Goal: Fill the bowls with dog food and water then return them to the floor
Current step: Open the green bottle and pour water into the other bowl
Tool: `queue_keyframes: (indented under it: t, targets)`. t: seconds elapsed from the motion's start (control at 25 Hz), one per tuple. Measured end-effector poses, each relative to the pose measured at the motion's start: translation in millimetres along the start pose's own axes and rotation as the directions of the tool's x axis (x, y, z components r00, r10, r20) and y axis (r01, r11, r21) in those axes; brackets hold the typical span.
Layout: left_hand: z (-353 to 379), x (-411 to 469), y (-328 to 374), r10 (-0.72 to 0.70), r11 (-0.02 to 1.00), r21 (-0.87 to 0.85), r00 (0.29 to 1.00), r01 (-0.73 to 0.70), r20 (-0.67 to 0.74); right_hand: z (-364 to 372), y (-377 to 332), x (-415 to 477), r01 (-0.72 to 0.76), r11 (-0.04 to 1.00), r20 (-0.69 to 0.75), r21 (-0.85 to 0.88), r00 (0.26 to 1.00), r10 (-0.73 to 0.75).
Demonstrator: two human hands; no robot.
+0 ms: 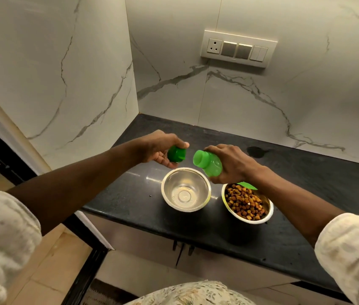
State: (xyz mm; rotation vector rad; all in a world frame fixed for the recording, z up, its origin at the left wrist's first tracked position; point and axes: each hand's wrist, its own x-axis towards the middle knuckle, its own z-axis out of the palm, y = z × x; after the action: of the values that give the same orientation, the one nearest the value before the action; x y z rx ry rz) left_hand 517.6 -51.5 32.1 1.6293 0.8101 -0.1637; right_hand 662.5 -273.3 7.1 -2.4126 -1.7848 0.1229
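Two steel bowls stand on the black countertop [130,194]. The left bowl [186,190] has no food in it; only its shiny bottom shows. The right bowl [247,203] is full of brown dog kibble. My right hand [233,165] grips a green bottle [209,162] tilted to the left, its open mouth above the left bowl's rim. My left hand [158,148] holds the green cap [176,154] just left of the bottle mouth, apart from it. Most of the bottle's body is hidden behind my right hand and wrist.
Marble walls enclose the counter on the left and at the back, with a switch panel [238,48] on the back wall. A dark stain [256,150] lies on the counter behind my right hand. The counter's front edge runs just below the bowls, with cabinets underneath.
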Motion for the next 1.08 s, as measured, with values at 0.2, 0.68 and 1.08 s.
queue_keyframes:
  t: [0.2,0.68,1.08]
  targets:
    - [10.6,11.9,-34.9,-0.053,0.999,0.006,0.997,0.054,-0.058,13.6,4.6,2.8,-0.049,0.993,0.115,-0.106,0.991,0.061]
    - [12.2,18.5,-60.9,-0.037,0.999,-0.029,0.998,0.035,-0.047,30.0,12.1,13.9,-0.058,0.963,0.249,-0.264,0.96,0.126]
    - [10.4,21.1,-64.5,-0.026,0.999,-0.036,0.998,0.023,-0.058,35.2,14.7,15.6,-0.058,0.956,0.291,-0.289,0.946,0.145]
